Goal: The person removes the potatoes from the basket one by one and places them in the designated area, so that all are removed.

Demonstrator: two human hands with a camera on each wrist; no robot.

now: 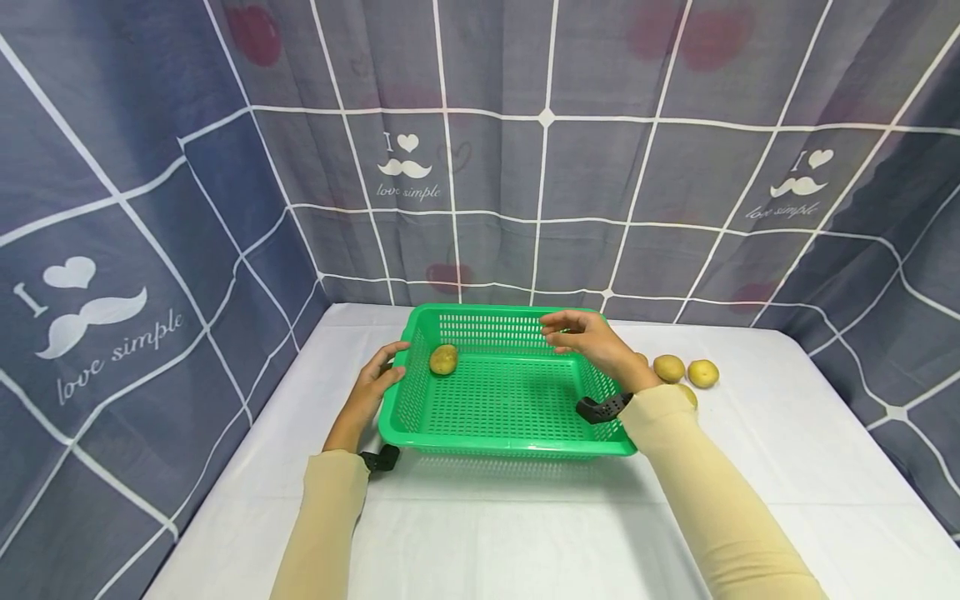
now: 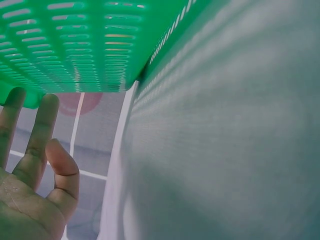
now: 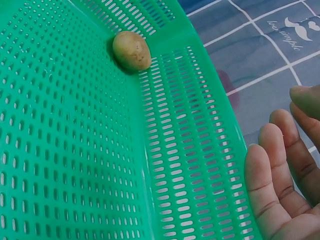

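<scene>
A green slotted basket (image 1: 510,446) stands on the white table. One potato (image 1: 443,359) lies inside it against the far left corner, and it shows clearly in the right wrist view (image 3: 131,50). My left hand (image 1: 378,379) rests with straight fingers against the basket's left rim; the left wrist view shows its fingers (image 2: 30,150) extended beside the green wall (image 2: 75,45). My right hand (image 1: 581,333) hovers over the basket's far right side, fingers relaxed and holding nothing (image 3: 280,185).
Two potatoes (image 1: 668,367) (image 1: 702,372) lie on the tablecloth (image 1: 525,533) right of the basket, and another (image 1: 687,394) is partly hidden behind my right forearm. A grey checked curtain (image 1: 480,208) closes off the back and both sides.
</scene>
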